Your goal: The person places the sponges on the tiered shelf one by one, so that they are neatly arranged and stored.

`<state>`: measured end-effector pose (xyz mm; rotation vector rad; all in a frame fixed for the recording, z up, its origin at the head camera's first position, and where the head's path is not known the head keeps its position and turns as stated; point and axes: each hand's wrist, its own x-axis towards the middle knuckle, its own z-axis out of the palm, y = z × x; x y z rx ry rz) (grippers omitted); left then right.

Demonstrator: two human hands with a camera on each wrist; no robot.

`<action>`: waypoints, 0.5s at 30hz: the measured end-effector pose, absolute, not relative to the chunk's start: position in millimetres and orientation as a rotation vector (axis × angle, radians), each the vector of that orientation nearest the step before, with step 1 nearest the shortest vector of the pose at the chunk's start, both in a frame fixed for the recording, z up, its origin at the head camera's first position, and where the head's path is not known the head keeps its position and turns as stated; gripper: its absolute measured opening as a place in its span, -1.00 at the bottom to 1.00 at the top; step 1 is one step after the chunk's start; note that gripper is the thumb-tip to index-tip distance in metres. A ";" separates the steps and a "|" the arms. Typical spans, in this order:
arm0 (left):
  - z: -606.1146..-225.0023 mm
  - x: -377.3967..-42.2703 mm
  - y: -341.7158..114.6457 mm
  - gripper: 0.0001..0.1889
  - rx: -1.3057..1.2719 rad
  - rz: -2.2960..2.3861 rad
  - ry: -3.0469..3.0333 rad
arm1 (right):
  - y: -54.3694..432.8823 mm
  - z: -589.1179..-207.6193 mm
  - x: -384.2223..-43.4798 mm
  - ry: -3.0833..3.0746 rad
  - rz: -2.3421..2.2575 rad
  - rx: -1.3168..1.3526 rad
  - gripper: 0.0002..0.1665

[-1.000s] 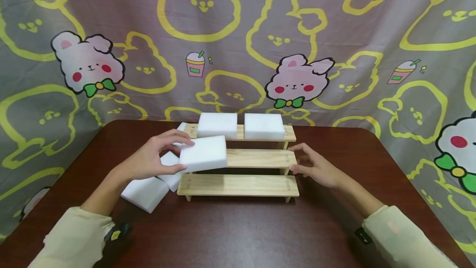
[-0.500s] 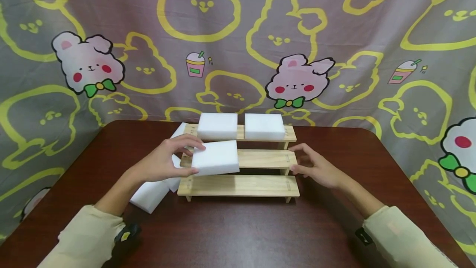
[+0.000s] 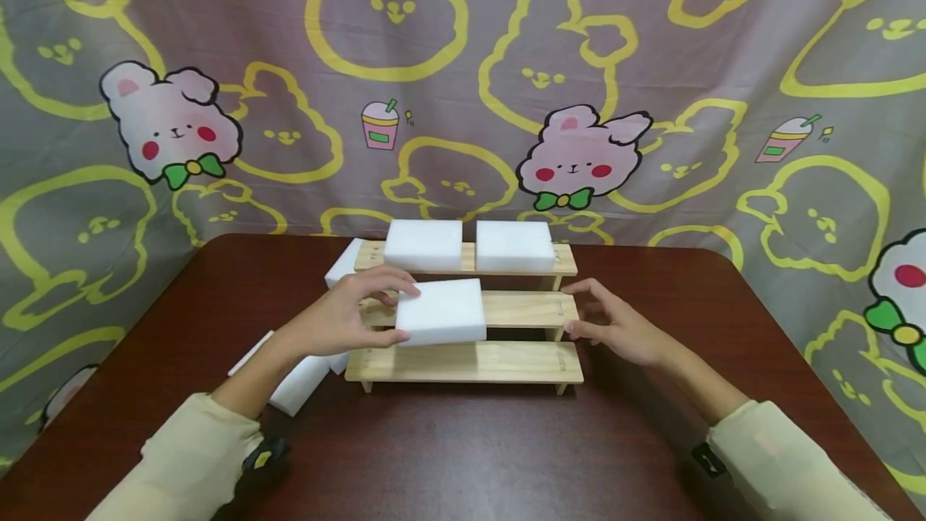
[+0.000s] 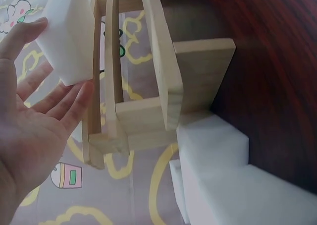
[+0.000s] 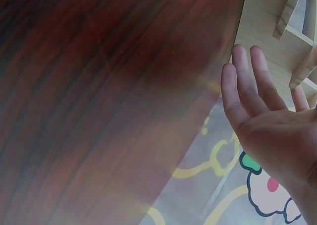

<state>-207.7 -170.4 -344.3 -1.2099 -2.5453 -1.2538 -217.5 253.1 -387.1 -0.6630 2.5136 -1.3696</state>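
Note:
My left hand (image 3: 329, 324) holds a white foam block (image 3: 440, 308) by its left end, thumb at the front and fingers at the back. In the head view the block overlaps the middle tier of a three-tier wooden rack (image 3: 463, 362). Its flat side and fingers (image 4: 74, 101) show in the left wrist view, alongside the tiers. At the right end of the middle tier, my right hand (image 3: 624, 330) holds the board's edge between thumb and index finger. The other fingers (image 5: 242, 76) of that hand are extended in the right wrist view.
Two white foam blocks, a left one (image 3: 423, 241) and a right one (image 3: 514, 244), sit on the top tier. More white blocks (image 3: 300, 384) lie on the dark wooden table (image 3: 463, 449) left of the rack, partly behind my left arm. A patterned curtain (image 3: 448, 103) hangs behind.
My left hand has carried the foam block to the right and slightly nearer, along the middle tier. My right hand has stayed at the rack's right end.

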 end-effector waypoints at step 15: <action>-345.2 -206.9 -146.3 -0.54 -1.230 -1.186 -2.522 | 254.0 -388.2 -217.5 2.515 -1.373 -0.664 -0.38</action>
